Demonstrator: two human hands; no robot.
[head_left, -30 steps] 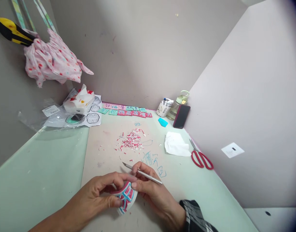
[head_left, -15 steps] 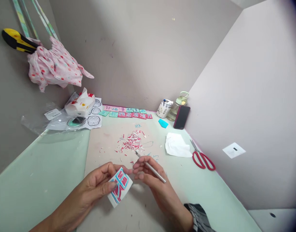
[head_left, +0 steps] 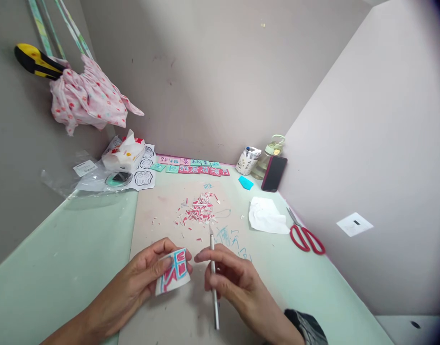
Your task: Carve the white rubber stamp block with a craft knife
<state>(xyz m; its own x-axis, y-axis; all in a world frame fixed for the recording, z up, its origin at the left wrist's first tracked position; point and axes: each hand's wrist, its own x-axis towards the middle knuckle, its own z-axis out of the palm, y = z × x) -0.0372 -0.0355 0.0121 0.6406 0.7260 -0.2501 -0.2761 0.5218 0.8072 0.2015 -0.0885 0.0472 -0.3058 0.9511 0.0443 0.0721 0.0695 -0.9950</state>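
Observation:
Between its thumb and fingers, my left hand [head_left: 148, 273] holds a small white block [head_left: 178, 276] marked with pink and blue strokes. My right hand [head_left: 234, 282] holds a slim silver craft knife [head_left: 214, 287], its blade pointing away from me and its handle end hanging below the fingers. A gap separates the knife from the block. Both hands are above a beige board [head_left: 148, 206]. Beyond them on the board lies a pile of red and white shavings [head_left: 201, 208], with blue pen marks [head_left: 229, 237] to its right.
Carved pink and green tiles [head_left: 191, 169] line the back. At the right are red-handled scissors [head_left: 308, 239], a white tissue [head_left: 266, 215], a phone [head_left: 274, 174], a bottle [head_left: 265, 160], a pen cup [head_left: 247, 161] and a blue piece [head_left: 245, 182]. A tissue pack [head_left: 124, 154] sits back left.
The knife has swung from a slant to nearly upright in the picture, and my right hand has turned with it. The block has tilted in my left hand. The view has shifted slightly.

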